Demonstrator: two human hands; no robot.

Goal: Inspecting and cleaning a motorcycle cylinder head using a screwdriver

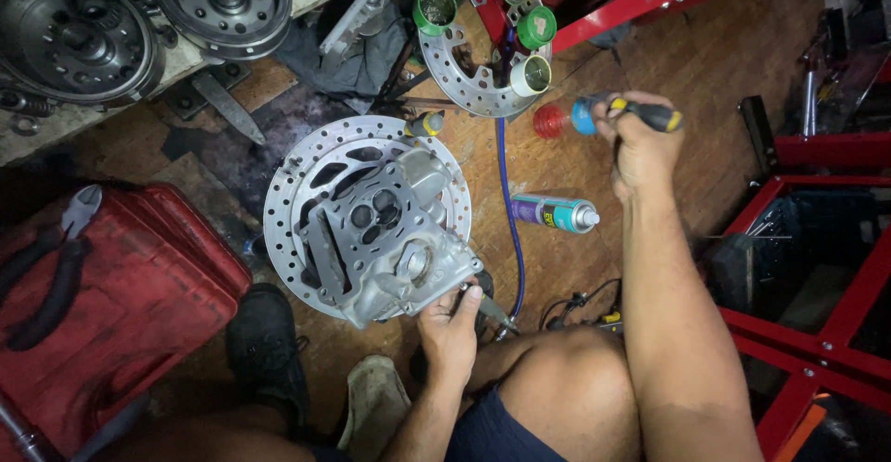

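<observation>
On the wooden floor (705, 63), my left hand (449, 327) grips the grey engine part (394, 230) resting on a brake disc (288, 193); my right hand (640, 137) clenches a screwdriver (640, 112).

We see a grey cast-metal cylinder head (394, 234) lying port-side up on a drilled brake disc (288, 193) on the wooden floor, its lower right corner gripped by our left hand (450, 327). Our right hand (640, 142) holds a screwdriver (608, 114) with a black-and-yellow grip and blue-and-red end, lying roughly level, well apart from the head.
</observation>
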